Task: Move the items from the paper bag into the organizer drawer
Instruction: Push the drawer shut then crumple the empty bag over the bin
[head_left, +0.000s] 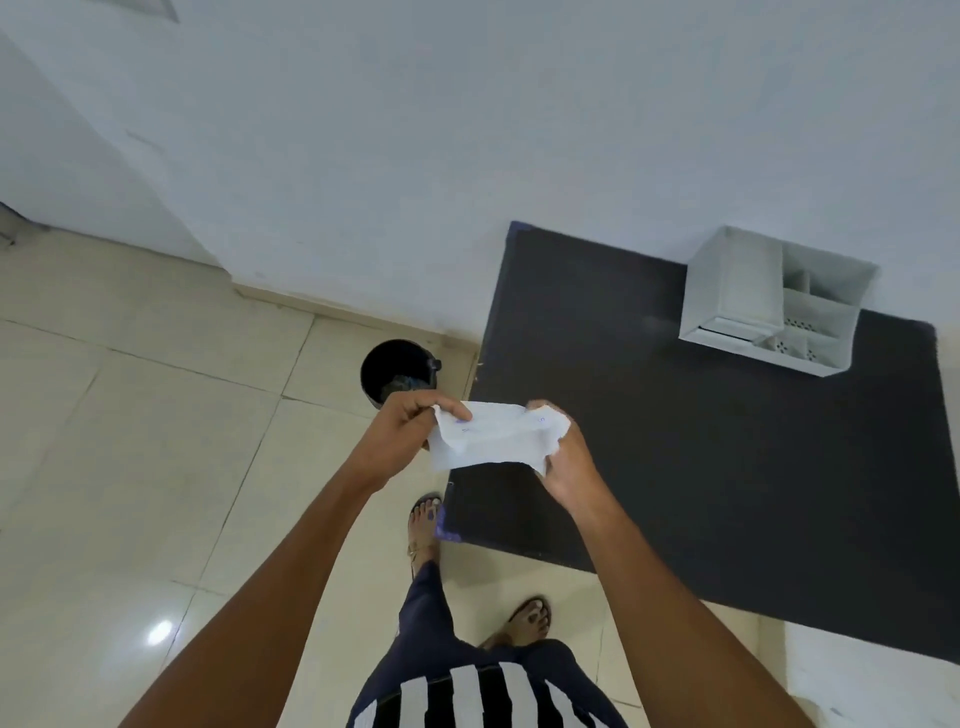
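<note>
Paper bag (496, 436), white and flattened, is stretched in the air between both hands above the near left corner of a dark table (727, 441). Left hand (400, 431) pinches its left edge; right hand (569, 457) grips the crumpled right end. White organizer (769, 301) stands at the table's far side, against the wall. A black bin (397, 371) sits on the floor.

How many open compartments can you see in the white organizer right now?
4 visible in the organizer: one far at the back, one middle, two small front ones. Others may be hidden.
</note>
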